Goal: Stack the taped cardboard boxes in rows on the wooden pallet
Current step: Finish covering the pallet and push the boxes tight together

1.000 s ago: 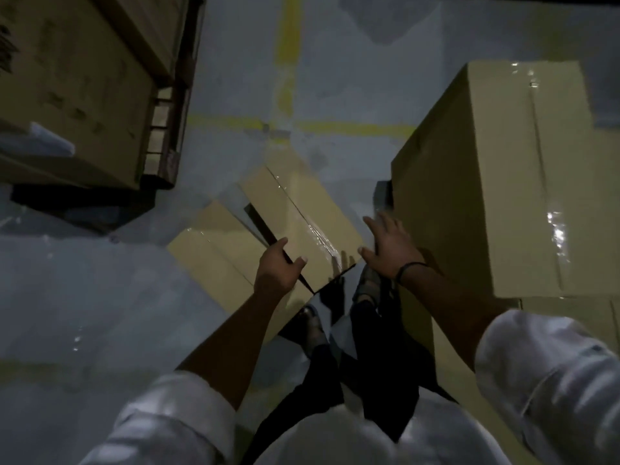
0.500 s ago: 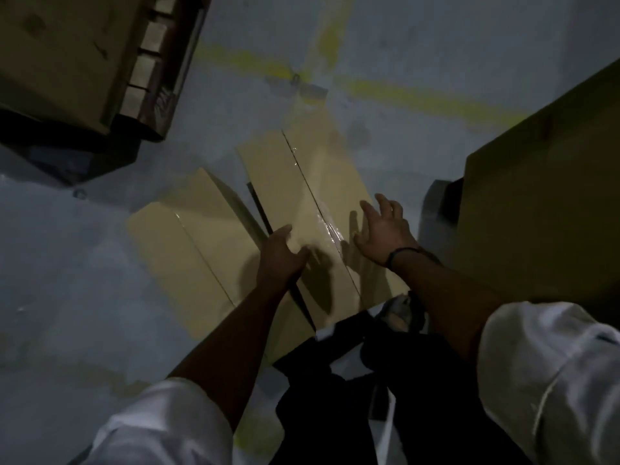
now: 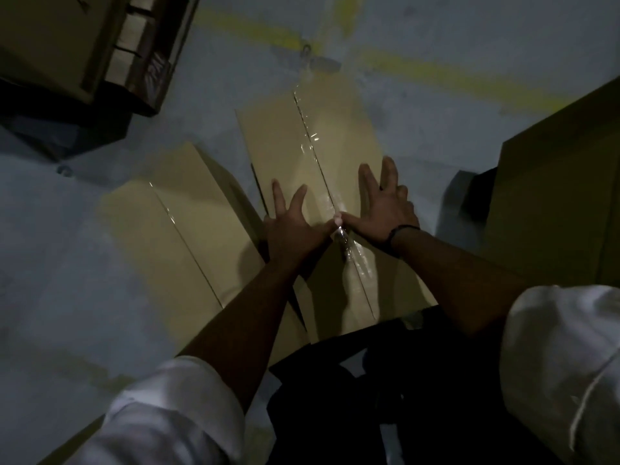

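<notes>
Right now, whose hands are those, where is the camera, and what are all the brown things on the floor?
There is no machine here. The camera sits on a person's head and looks down, so you see their arms in white sleeves. The left hand and right hand are spread open over the top of a taped cardboard box lying on the grey floor, thumbs nearly meeting at its tape. They grip nothing; whether they press the box I cannot tell. A second box lies beside it, on the person's left. At top left is the wooden pallet with a stacked box on it, and a big box stands at right.
</notes>
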`<action>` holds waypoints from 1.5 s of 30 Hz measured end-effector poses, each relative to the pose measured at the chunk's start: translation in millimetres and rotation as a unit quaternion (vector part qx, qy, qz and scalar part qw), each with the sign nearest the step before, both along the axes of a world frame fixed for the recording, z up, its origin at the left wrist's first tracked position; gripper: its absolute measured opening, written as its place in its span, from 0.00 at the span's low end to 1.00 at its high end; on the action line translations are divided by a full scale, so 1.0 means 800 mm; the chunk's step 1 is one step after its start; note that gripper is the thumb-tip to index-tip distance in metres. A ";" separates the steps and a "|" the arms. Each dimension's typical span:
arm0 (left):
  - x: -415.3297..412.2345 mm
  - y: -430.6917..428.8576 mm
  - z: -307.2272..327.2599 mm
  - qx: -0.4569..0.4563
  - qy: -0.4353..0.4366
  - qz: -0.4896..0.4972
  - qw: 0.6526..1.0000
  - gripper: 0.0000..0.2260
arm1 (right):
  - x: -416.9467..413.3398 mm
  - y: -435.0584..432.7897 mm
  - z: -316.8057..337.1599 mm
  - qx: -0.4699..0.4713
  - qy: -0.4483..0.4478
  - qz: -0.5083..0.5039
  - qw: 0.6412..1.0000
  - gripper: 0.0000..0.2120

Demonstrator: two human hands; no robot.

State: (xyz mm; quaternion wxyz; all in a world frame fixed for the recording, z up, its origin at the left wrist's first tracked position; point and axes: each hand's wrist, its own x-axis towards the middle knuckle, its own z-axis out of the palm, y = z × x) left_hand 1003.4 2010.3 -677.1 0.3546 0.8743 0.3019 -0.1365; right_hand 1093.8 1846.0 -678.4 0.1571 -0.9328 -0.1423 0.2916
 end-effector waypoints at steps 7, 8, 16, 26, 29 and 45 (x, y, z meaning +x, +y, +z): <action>-0.015 -0.015 0.197 0.014 -0.022 -0.046 0.999 0.43 | -0.029 -0.023 0.208 -0.026 -0.056 -0.032 0.998 0.49; -0.019 -0.015 0.233 0.017 -0.016 -0.060 0.998 0.43 | -0.035 -0.025 0.245 -0.027 -0.066 -0.044 0.996 0.49; -0.063 -0.015 0.523 0.084 -0.067 -0.169 0.980 0.43 | -0.099 -0.035 0.527 -0.026 -0.110 -0.161 0.980 0.46; -0.074 -0.072 0.750 0.127 -0.204 -0.248 0.938 0.37 | -0.165 -0.097 0.753 0.028 -0.193 -0.321 0.927 0.47; -0.064 -0.111 0.795 0.120 -0.239 -0.280 0.922 0.35 | -0.176 -0.138 0.791 0.030 -0.219 -0.363 0.905 0.46; -0.030 -0.438 0.886 0.081 -0.326 -0.504 0.796 0.33 | -0.224 -0.450 0.885 -0.040 -0.276 -0.564 0.777 0.48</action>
